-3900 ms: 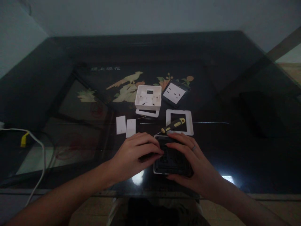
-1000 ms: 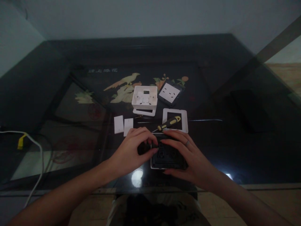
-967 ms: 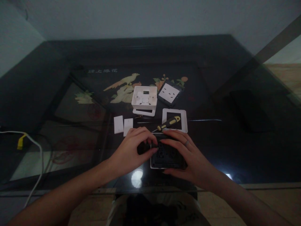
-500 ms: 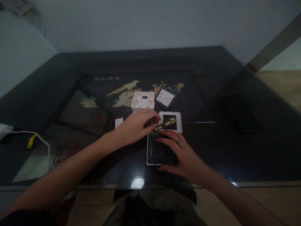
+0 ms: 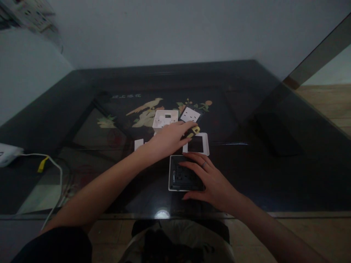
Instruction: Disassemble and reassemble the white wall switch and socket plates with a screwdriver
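Tbl [image 5: 274,175] glossy, blk panel [image 5: 183,179] matt plas., wht frame [image 5: 206,144] smooth plas.

Dark table [image 5: 246,168] with black-backed plate [image 5: 178,180], white frame [image 5: 206,144], socket panel [image 5: 190,114]

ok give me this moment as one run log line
left hand: holding screwdriver | right hand: spread over black panel | nearby: white box, socket insert, white frame

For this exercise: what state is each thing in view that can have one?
Left hand: gripping the screwdriver
Screwdriver: held, tip hidden
Right hand: spread over the black-backed plate
Black-backed plate: lying back up
White box: open side up
Socket module: face up, nothing plugged in
White frame: lying flat
White cable: bent, joined to white block
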